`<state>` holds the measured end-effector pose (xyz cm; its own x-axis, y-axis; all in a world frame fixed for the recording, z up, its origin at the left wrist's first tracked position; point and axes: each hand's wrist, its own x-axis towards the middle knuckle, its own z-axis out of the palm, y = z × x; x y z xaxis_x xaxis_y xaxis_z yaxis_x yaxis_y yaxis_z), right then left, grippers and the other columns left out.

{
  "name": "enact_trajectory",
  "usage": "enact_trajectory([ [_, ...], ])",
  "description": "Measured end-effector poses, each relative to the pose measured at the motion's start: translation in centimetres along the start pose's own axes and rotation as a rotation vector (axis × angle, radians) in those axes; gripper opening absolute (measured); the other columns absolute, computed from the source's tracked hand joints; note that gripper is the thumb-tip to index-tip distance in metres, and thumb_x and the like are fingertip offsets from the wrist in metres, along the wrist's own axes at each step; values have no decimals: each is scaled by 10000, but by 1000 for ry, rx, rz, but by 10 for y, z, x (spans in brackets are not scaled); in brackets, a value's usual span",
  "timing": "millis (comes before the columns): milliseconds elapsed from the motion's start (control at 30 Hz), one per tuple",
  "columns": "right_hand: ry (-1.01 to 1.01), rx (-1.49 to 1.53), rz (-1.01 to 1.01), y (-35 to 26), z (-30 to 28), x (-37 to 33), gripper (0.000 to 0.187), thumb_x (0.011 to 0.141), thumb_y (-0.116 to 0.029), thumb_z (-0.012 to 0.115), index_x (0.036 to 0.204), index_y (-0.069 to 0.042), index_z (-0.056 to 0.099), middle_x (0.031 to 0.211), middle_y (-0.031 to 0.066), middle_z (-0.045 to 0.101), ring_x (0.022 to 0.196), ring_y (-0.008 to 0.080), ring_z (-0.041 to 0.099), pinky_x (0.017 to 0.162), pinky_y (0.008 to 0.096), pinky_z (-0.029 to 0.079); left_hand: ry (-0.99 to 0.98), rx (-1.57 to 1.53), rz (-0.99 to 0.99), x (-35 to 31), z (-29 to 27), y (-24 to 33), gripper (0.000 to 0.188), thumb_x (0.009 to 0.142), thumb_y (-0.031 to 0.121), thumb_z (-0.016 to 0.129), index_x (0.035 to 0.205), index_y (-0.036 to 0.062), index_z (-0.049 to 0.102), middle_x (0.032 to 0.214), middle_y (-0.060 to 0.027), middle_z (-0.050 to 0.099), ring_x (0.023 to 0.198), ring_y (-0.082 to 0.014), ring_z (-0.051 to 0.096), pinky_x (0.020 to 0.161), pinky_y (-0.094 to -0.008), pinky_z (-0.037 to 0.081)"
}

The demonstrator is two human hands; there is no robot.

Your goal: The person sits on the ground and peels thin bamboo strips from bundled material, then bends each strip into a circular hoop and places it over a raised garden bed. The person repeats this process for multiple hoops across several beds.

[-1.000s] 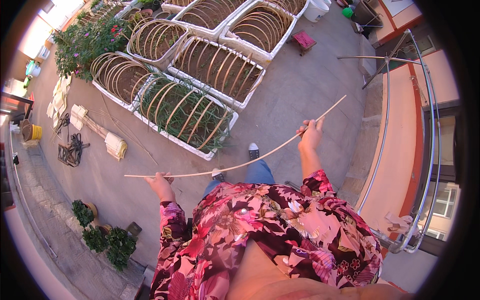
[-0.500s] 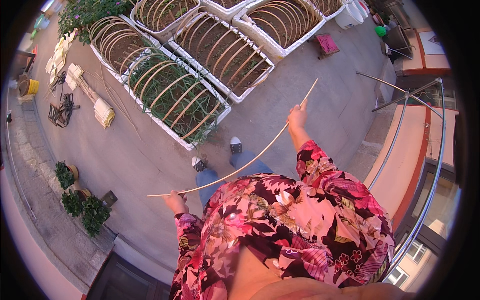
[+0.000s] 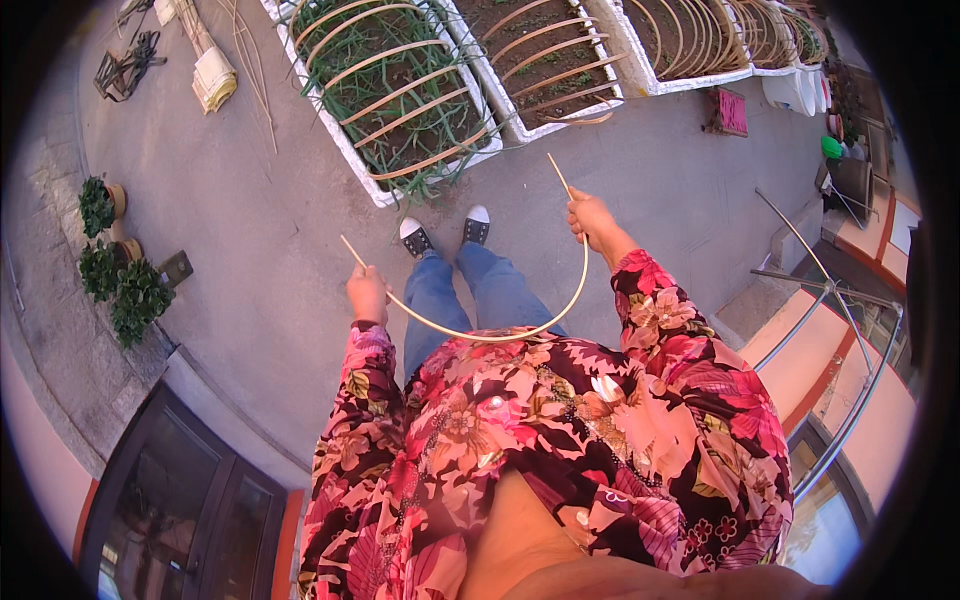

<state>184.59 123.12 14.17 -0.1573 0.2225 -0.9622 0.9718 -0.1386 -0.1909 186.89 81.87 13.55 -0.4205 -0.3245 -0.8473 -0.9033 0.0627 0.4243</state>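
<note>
A thin, pale strip, seemingly bamboo, is bent into a deep U in front of my body. My left hand is closed around it near one end, and a short tip sticks out beyond the fingers. Near the other end my right hand grips it, with a longer tip pointing up and left. The curve's lowest part hangs against my flowered shirt. Ahead of my shoes stands a white foam planter of long green leaves, arched over by similar bent strips.
More white planters with hoops line the far side. A pink-topped stool stands to the right, beyond a metal pole frame. Potted plants are at left, with a bundle of pale strips on the ground behind.
The strip has gone from a shallow, slanting bow to a deep U. My left hand has risen and my hands are closer together. The view has shifted, so the planters sit higher.
</note>
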Motion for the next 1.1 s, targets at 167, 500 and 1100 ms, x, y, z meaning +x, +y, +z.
enact_trajectory([
  [167, -89, -151, 25, -29, 21, 4, 507, 914, -157, 443, 1413, -218, 387, 621, -49, 371, 454, 55, 309, 395, 225, 266, -109, 59, -59, 12, 25, 16, 279, 896, 160, 444, 1121, 40, 557, 644, -3, 510, 486, -94, 492, 390, -231, 353],
  [500, -152, -210, 18, -41, 82, 90, 476, 909, -161, 458, 1380, -222, 430, 628, -37, 383, 444, 60, 300, 381, 226, 230, -217, 58, -105, 87, 43, 18, 300, 910, 184, 449, 1163, 62, 552, 667, 18, 526, 500, -73, 491, 412, -238, 381],
  [1100, -152, -154, 83, -47, 142, 233, 430, 891, -134, 474, 1311, -224, 473, 611, -50, 383, 433, 50, 298, 368, 222, 224, -248, 77, -146, 212, 66, 5, 289, 917, 167, 442, 1160, 48, 544, 666, 16, 522, 499, -77, 488, 417, -235, 383],
])
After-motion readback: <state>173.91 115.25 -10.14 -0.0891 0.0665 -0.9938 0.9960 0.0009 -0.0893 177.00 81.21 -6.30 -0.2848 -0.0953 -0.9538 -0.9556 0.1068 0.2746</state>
